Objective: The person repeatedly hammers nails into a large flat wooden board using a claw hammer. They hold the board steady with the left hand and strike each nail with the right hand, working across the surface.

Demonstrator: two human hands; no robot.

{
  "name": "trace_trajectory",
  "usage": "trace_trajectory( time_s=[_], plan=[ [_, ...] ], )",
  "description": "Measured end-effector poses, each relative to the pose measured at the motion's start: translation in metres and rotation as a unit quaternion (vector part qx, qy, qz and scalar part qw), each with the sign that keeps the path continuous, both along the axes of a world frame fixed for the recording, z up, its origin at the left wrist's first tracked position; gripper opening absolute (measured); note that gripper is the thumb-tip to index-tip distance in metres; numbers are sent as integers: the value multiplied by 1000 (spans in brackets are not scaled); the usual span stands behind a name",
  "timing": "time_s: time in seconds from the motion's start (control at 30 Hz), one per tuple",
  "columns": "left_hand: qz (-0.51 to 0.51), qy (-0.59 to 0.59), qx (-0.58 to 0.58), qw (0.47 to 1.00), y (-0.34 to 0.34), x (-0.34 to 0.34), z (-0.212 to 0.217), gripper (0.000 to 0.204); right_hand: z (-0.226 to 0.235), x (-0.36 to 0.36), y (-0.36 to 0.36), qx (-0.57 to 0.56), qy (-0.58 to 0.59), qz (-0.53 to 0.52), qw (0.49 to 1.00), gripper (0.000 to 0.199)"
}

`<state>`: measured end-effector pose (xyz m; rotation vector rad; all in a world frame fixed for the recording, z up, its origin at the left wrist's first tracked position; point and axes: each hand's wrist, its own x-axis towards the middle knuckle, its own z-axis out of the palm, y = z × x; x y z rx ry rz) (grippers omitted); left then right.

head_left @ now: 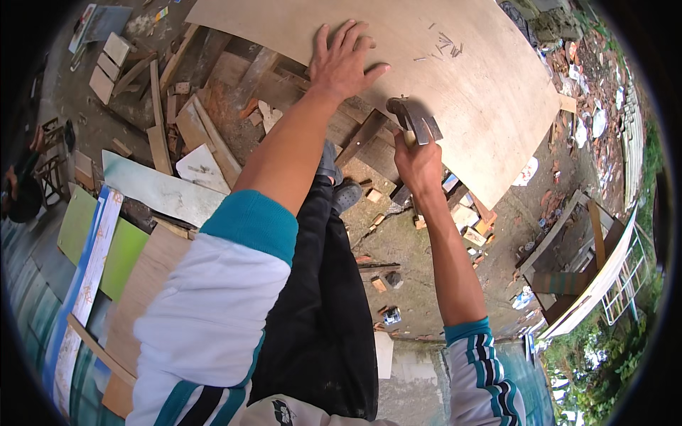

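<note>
A thin, light-brown plywood sheet (490, 92) lies across the far side in front of me. My left hand (341, 67) rests flat on it near its front edge, fingers spread and nothing in them. With my right hand (419, 165) I grip a claw hammer (412, 119) by its handle, close under the dark metal head. The hammer head is at the sheet's near edge, slightly right of my left hand. Whether it touches the sheet I cannot tell. Several loose nails (447, 47) lie scattered on the plywood beyond the hammer.
Wooden boards and planks (158, 124) are heaped to the left, beside a pale panel (160, 186) and green boards (122, 259). Wood offcuts (465, 216) litter the ground below the sheet. A broken wooden frame (561, 238) lies at right, with rubble beyond. A person sits far left.
</note>
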<state>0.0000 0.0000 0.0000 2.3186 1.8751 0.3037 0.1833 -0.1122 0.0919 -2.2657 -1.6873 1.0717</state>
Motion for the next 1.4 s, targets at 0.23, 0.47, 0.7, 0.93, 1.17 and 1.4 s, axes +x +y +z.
trace_trajectory(
  time_s=[0.23, 0.47, 0.7, 0.93, 1.17, 1.4],
  plan=[
    [-2, -53, 54, 997, -1, -3, -3, 56, 61, -16, 7, 145, 70, -24, 987, 27],
    [3, -45, 56, 997, 1, 9, 3, 56, -4, -7, -9, 127, 1, 11, 992, 25],
    [16, -7, 14, 1000, -7, -8, 1, 57, 28, -25, -24, 223, 115, -45, 967, 32],
    [6, -35, 57, 998, -4, 0, -2, 56, -14, -11, -25, 109, 63, -58, 990, 41],
    [14, -12, 35, 999, -5, -3, -3, 57, 7, -2, -43, 232, 83, -50, 968, 35],
    [17, -23, 33, 999, -5, -3, -2, 57, 4, 2, -33, 148, 46, -20, 988, 37]
  ],
)
